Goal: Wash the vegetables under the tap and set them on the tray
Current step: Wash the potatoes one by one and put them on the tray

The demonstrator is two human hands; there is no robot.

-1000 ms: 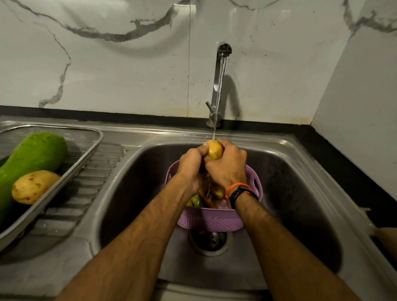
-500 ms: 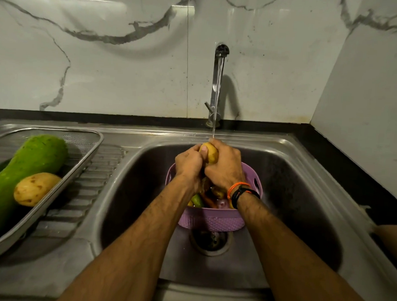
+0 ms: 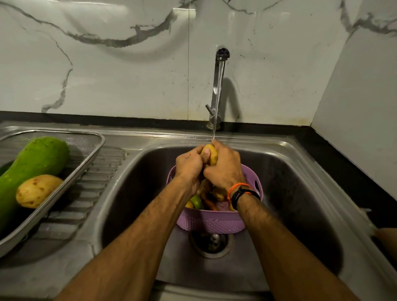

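Both the left hand and the right hand are gripping a yellow potato with curled fingers, holding it under the tap's stream above the purple basket in the sink.

Green gourd cut off at left edge; basket contents mostly hidden, perhaps peppers.

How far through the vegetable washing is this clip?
Done: a gourd and one potato lie on the tray. In hand: both hands, left hand and right hand, hold another potato under the tap. Left: several vegetables in the purple basket.
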